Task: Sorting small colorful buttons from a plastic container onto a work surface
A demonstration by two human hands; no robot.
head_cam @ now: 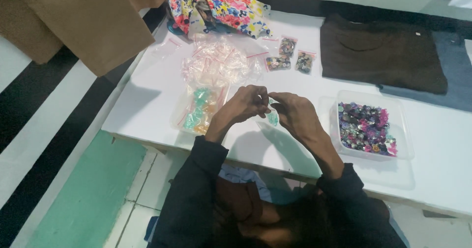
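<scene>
My left hand (246,105) and my right hand (294,112) meet above the white table (442,144), fingertips pinched together on a small clear zip bag (273,117) holding green pieces. The bag hangs between both hands. Just left of my left hand lies a clear bag of filled green and orange packets (199,111). Behind it sits a heap of empty small clear zip bags (216,63).
A clear plastic tub of mixed coloured buttons (368,128) stands to the right. Three small packets of dark buttons (289,56) lie at the back. A floral cloth (216,7), a folded brown garment (381,51) and tan fabric (83,21) lie around.
</scene>
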